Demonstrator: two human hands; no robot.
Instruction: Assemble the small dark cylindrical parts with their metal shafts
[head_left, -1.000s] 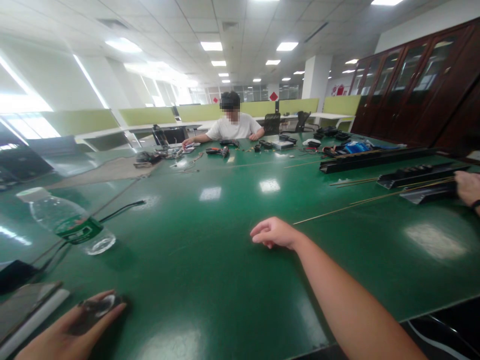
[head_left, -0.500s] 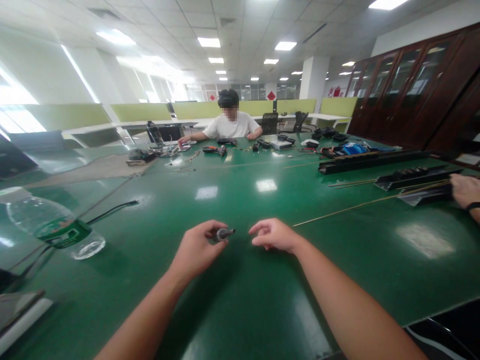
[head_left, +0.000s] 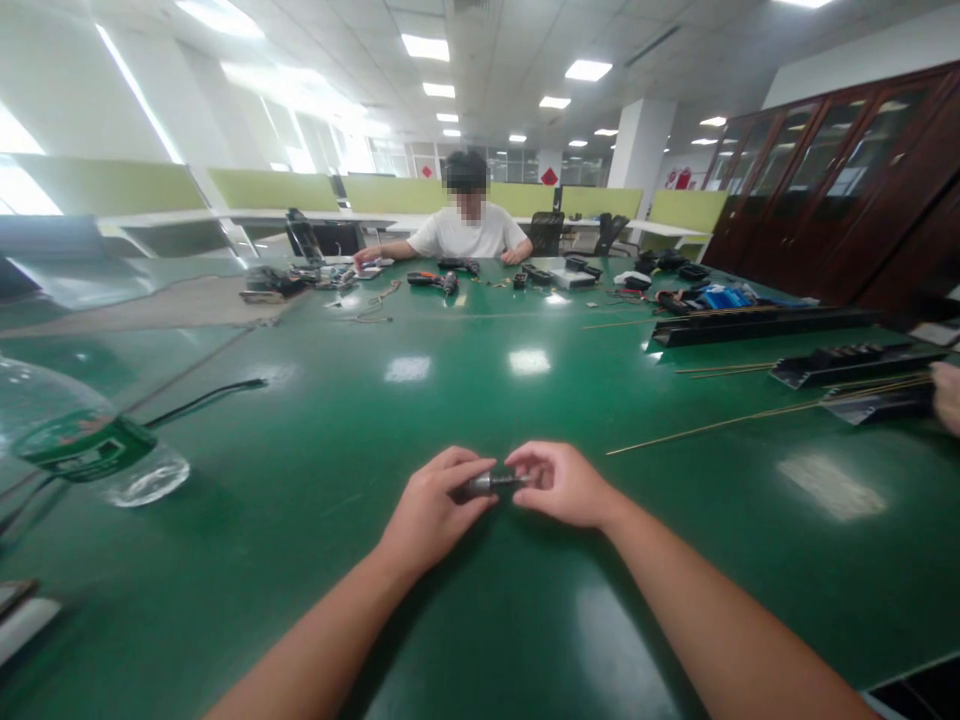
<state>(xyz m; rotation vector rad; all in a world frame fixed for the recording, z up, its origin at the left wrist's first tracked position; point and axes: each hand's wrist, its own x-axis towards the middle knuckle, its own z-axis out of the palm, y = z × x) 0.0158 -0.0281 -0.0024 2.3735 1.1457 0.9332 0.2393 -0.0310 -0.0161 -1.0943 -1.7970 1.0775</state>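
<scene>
Near the middle of the green table (head_left: 465, 400), my left hand (head_left: 439, 500) is closed around a small grey metal part (head_left: 484, 484). The part lies sideways, with its thin dark end pointing right. My right hand (head_left: 559, 485) is curled at that thin end, thumb and fingers on either side of the tip. Whether the right fingers press on the tip is too small to tell.
A clear bottle with a green label (head_left: 82, 445) is at the left, beside a black cable (head_left: 206, 400). Thin rods (head_left: 712, 425) and black channels (head_left: 750, 326) are at the right. Across the table sits a person (head_left: 469, 230) behind tools (head_left: 435, 281).
Both hands have come together. My left hand moved right with the metal part, turned more sideways, and its thin end is now between my right fingers. The view has shifted slightly.
</scene>
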